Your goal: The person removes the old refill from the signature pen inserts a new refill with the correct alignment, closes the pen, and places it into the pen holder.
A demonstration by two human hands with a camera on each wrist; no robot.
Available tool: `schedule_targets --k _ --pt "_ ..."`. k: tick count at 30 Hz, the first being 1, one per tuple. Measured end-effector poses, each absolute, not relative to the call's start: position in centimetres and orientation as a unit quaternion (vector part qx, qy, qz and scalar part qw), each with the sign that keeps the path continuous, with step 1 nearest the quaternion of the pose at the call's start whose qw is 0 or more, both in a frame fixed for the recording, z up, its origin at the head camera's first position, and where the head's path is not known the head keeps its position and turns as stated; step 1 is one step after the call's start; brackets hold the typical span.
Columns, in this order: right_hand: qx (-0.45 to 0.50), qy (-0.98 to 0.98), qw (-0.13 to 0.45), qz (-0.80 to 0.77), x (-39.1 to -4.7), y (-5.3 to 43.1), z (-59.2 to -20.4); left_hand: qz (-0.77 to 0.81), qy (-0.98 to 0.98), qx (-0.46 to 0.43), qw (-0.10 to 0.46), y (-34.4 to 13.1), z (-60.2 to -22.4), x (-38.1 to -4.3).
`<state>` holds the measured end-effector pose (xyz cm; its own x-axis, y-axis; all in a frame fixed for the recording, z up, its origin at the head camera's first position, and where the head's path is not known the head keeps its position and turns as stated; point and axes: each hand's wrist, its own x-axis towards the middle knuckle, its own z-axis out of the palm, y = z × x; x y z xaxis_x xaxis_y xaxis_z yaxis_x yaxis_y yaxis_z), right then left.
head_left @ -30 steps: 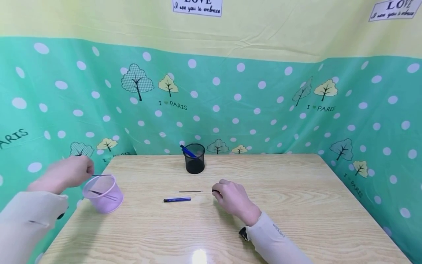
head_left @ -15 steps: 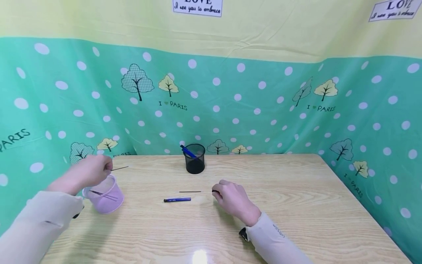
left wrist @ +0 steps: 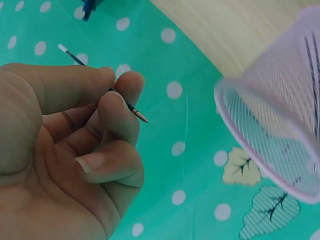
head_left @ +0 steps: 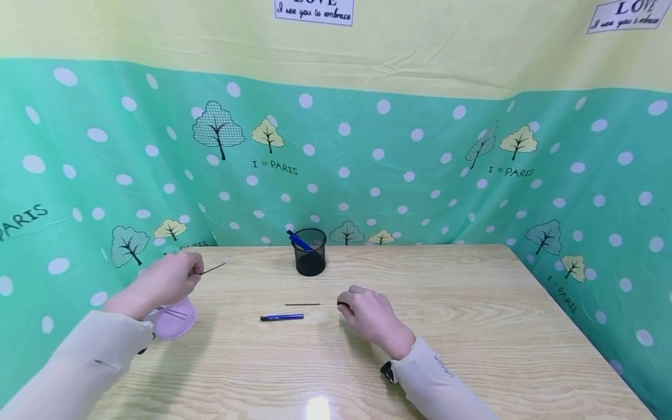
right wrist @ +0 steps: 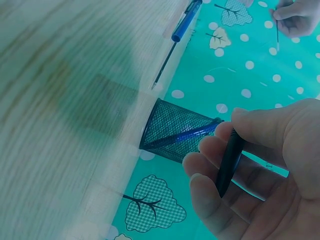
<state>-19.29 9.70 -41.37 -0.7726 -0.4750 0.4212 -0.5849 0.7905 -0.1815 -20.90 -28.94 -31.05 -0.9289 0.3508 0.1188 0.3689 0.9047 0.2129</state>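
Observation:
My left hand [head_left: 160, 284] pinches a thin pen refill [left wrist: 139, 115] between thumb and fingertips, above and partly in front of the lilac mesh pen holder [head_left: 175, 328]. Its metal tip sticks out one side and its pale end the other. Dark thin sticks like refills show inside that holder. My right hand [head_left: 371, 318], low over the middle of the table, grips a short black tapered pen part [right wrist: 231, 162]; most of it is hidden in the head view. Left of this hand lie another refill [head_left: 303, 304] and a blue pen barrel [head_left: 282, 317].
A black mesh pen holder [head_left: 311, 265] with a blue pen [head_left: 300, 240] leaning in it stands near the table's back edge. The wooden table [head_left: 446, 303] meets a green dotted curtain [head_left: 420, 175] behind and at both sides.
My left hand has moved right and towards the viewer with the refill, from beyond the lilac holder's rim to in front of it. The right hand and the things on the table have stayed put.

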Motion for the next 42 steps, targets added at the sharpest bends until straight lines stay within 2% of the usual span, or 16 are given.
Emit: schedule_targets --k 9,25,42 --pt "0.284 -0.930 0.174 0.152 -19.4 9.7 -41.4 -0.117 -0.968 -0.212 0.061 -26.7 -33.1 -20.9" --pt "0.282 -0.930 0.181 0.151 -19.5 9.7 -41.6 -0.151 -0.964 -0.214 0.052 -24.3 -35.9 -21.1" --pt "0.278 -0.932 0.176 0.151 -19.5 9.8 -41.5 -0.189 -0.952 -0.225 0.083 -21.6 -37.0 -21.3"
